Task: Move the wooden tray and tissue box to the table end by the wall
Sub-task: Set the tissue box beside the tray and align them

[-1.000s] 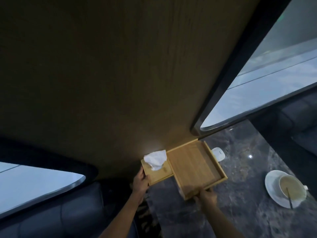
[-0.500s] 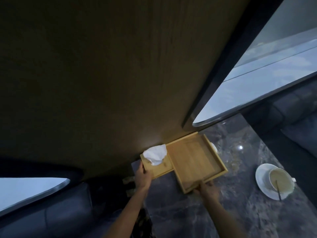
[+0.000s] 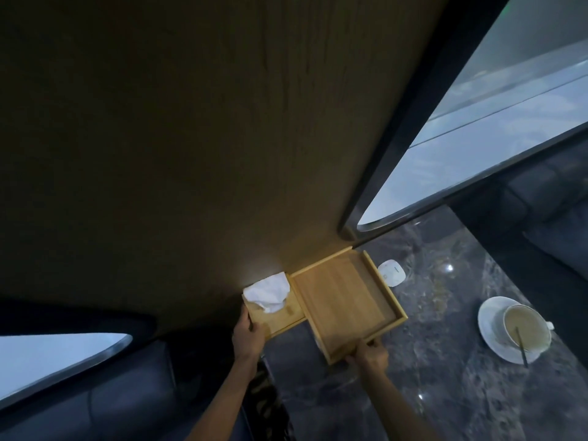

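A shallow square wooden tray (image 3: 345, 297) lies at the far end of the dark marble table (image 3: 445, 361), its far edge against the wood-panelled wall (image 3: 222, 138). To its left, touching it, stands a wooden tissue box (image 3: 280, 316) with a white tissue (image 3: 267, 292) sticking out of the top. My left hand (image 3: 248, 337) grips the box's near left corner. My right hand (image 3: 369, 354) holds the tray's near rim, thumb on top.
A small white device (image 3: 392, 272) lies just right of the tray by the wall. A white cup with a spoon on a saucer (image 3: 515, 329) stands further right. Dark sofas flank the table on both sides. Windows sit at left and right.
The tray and tissue box stay against the wall with both hands on them; the view has shifted slightly, and my left hand sits lower on the box's corner.
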Demonstrator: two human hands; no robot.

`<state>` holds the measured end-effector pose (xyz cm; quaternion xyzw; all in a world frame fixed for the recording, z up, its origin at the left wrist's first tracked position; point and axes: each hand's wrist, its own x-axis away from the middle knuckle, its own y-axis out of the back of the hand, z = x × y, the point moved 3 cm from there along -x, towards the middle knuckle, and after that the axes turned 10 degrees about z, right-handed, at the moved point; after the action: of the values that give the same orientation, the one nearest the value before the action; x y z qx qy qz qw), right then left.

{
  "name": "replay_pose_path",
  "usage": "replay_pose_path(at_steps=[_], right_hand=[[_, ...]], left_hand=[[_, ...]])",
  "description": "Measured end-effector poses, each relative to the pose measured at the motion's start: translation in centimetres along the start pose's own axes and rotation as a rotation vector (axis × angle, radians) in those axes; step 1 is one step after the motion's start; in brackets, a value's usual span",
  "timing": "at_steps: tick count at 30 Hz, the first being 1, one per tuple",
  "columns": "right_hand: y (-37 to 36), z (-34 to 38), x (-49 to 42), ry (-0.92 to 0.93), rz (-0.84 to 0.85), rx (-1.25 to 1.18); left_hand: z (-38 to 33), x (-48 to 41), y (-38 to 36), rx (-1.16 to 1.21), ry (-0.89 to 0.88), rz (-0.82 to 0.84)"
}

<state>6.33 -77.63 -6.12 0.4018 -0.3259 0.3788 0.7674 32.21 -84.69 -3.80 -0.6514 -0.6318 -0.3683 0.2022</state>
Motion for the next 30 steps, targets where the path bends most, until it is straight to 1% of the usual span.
replay_pose_path(at_steps=[2,4,6,7,9,10,11,12,13,14,15,16,17,18,19,20,21,23,25,27,28,29,30], right_hand=[[0.4,0.6,0.2,-0.019,0.031,-0.029],[0.6,0.4,-0.7,-0.019,0.002,-0.078],[0.4,-0.1,-1.2,-0.020,0.029,-0.151],[0.3,-0.4,-1.4,-0.024,0.033,-0.118],[0.1,0.4,-0.3,0.015,-0.114,0.047],[-0.2,1.3,0.7,0.093,-0.178,0.145],[-1.0,2.4,1.8,0.230,-0.221,0.257],[-2.0,4.2,3.3,0.371,-0.199,0.310],[-3.3,5.7,4.3,0.489,-0.089,0.329],[-4.8,6.7,4.5,0.578,0.064,0.381],[-6.2,7.7,4.7,0.628,0.248,0.497],[-7.4,8.3,4.9,0.630,0.409,0.610],[-8.3,8.4,4.3,0.602,0.496,0.682],[-9.0,8.3,3.8,0.609,0.534,0.614],[-9.5,8.0,3.6,0.607,0.561,0.472],[-9.9,7.5,3.0,0.612,0.542,0.378],[-10.5,6.4,1.8,0.614,0.527,0.343],[-10.9,6.1,2.1,0.644,0.514,0.302],[-11.1,5.4,0.7,0.697,0.511,0.305],[-11.2,5.3,-0.2,0.749,0.473,0.327],[-10.8,5.7,0.7,0.759,0.489,0.341],[-10.3,6.7,2.8,0.795,0.452,0.407],[-10.0,7.0,4.2,0.847,0.447,0.526]], left_hand=[[-0.9,0.4,-0.4,-0.010,-0.022,0.007],[-0.9,0.5,-0.4,-0.030,-0.023,0.009],[-0.6,0.5,-0.1,-0.036,-0.019,0.046],[-0.6,0.7,0.2,-0.031,-0.012,0.057],[-1.0,0.9,0.9,0.046,0.024,0.024],[-1.3,1.0,1.0,0.100,0.047,-0.007],[-1.4,1.1,1.0,0.149,0.067,-0.018],[-1.4,1.0,0.9,0.182,0.070,-0.011],[-1.7,1.1,0.7,0.198,0.066,0.022],[-1.8,1.0,0.5,0.189,0.055,0.056],[-1.9,0.8,0.4,0.152,0.043,0.079],[-2.0,0.6,0.3,0.115,0.034,0.082],[-2.1,0.6,0.3,0.086,0.037,0.073],[-2.0,0.4,0.2,0.070,0.037,0.059],[-2.0,0.4,0.2,0.051,0.041,0.042],[-2.0,0.5,0.2,0.036,0.035,0.026],[-1.9,0.5,0.2,0.022,0.032,0.011],[-1.6,0.4,0.0,-0.003,0.027,-0.038],[-1.4,0.3,-0.1,-0.046,0.022,-0.085],[-1.1,0.1,-0.1,-0.108,0.006,-0.086],[-0.9,0.1,0.0,-0.153,-0.009,-0.079],[-0.5,0.3,-0.1,-0.200,-0.041,-0.072],[-0.3,0.7,-0.2,-0.241,-0.092,-0.059]])
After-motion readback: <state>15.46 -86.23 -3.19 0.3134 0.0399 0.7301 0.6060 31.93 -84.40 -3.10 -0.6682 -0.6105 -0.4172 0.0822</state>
